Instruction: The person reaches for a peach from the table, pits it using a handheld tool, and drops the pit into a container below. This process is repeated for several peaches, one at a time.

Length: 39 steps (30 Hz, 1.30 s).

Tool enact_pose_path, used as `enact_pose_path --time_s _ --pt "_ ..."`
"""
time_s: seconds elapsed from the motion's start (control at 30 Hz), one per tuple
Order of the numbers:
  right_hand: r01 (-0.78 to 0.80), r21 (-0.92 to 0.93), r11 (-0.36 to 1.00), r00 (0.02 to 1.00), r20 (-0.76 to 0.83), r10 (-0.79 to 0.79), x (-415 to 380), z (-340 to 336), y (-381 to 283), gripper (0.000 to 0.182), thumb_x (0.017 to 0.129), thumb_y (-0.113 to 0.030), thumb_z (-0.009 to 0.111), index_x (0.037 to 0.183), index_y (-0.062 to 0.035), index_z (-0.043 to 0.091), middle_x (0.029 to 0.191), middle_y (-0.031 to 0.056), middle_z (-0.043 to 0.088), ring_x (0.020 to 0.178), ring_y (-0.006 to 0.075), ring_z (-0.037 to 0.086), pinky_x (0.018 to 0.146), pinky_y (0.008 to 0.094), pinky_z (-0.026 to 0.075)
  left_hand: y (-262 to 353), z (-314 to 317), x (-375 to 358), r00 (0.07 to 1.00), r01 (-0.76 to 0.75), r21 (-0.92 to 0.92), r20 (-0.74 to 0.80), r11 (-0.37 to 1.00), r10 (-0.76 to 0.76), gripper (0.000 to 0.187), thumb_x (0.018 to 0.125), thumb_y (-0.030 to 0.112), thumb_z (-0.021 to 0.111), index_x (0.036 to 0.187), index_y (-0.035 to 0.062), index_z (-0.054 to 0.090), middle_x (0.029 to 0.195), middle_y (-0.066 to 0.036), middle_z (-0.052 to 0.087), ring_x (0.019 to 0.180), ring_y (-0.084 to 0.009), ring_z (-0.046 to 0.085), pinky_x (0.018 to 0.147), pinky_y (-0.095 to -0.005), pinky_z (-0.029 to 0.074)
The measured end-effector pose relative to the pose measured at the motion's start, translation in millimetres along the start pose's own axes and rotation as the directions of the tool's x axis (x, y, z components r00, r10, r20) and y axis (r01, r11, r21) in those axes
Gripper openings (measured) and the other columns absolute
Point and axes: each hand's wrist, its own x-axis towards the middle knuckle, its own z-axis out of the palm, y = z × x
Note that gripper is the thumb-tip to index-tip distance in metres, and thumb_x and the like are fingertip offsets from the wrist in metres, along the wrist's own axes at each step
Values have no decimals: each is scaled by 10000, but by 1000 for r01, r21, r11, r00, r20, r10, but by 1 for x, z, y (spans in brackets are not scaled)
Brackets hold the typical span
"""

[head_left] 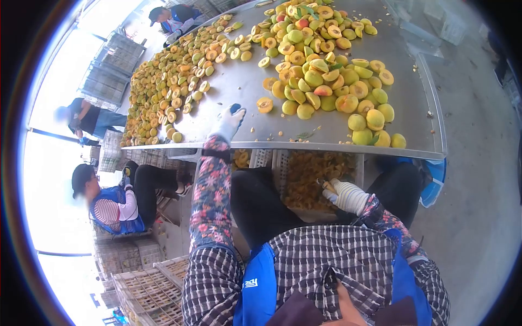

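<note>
My left hand (228, 124), in a white glove with a dark patch at the fingertips, reaches over the metal table (244, 127) with fingers apart. Nothing shows in its grasp. A halved peach (265, 105) lies on the metal to its right. My right hand (349, 196), in a striped white glove, is closed around a small tan thing (329, 188) whose kind I cannot make out. Beneath that hand, between my knees, a white crate (280, 175) holds a brown heap of peach pits and scraps (310, 174).
Halved and whole peaches (321, 81) are heaped at the right; many halves (168, 81) cover the left side. A seated co-worker (117, 209) and two other people (89, 119) are at the left and back. Plastic crates (149, 285) stand at the lower left.
</note>
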Motion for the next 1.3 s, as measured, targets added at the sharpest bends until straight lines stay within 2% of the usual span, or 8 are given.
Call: enact_pose_path --time_s 0.1,0.37,0.43,0.5,0.6,0.8,1.03,1.3 --pt "26 -17 1000 999 -33 -27 4 9 9 483 928 -419 522 1073 40 555 909 291 640 886 444 620 785 476 489 9 48 52 998 32 153 52 988 -41 534 886 445 540 1182 4 598 1079 -211 662 1043 -314 630 900 -391 478" --pt "10 6 1000 999 -46 -10 0 7 10 478 925 -415 537 1082 36 554 892 288 642 873 443 623 770 476 487 44 92 56 960 170 188 189 967 -205 634 768 449 716 1222 30 572 1218 -178 619 1139 -318 588 975 -375 460" --pt "37 23 999 996 -78 -35 0 6 9 470 930 -419 532 1091 23 541 875 281 643 854 442 625 747 476 487 50 83 36 950 185 -276 295 943 -100 483 787 306 745 1149 27 591 1125 -133 652 991 -244 650 865 -333 529" --pt "41 73 996 995 -91 -35 -5 0 0 455 934 -408 531 1098 16 533 870 281 642 851 445 624 741 475 487 71 67 6 936 246 -651 353 719 -1 315 812 94 729 1086 22 589 1008 -80 667 824 -164 686 749 -279 582" --pt "87 109 990 989 -129 -73 -5 0 -2 400 949 -375 522 1105 -6 511 804 243 639 786 400 642 695 441 495 86 62 -50 921 292 -934 333 208 203 310 882 82 642 1151 -13 524 1071 -137 629 985 -250 653 838 -369 580" --pt "329 373 867 900 -402 -169 -11 -9 -20 369 969 -386 493 1057 -27 498 684 154 587 635 289 617 593 397 448 98 113 -150 827 558 -770 545 -310 134 315 888 103 607 1176 12 520 1094 -172 622 1005 -339 637 831 -420 581" --pt "306 217 927 846 -508 -160 -3 6 -6 352 967 -360 504 1055 -19 497 733 214 613 693 405 614 613 462 459 100 176 -175 886 464 -870 454 -166 98 452 979 455 487 1173 54 565 1030 -98 625 948 -277 621 864 -410 521" --pt "49 -148 988 864 -490 -116 -9 4 -12 376 956 -370 510 1020 -1 479 656 216 622 619 400 630 551 492 492 113 183 -184 866 496 -846 466 -194 179 486 997 478 429 1099 26 577 1011 -100 637 915 -232 615 871 -359 512"
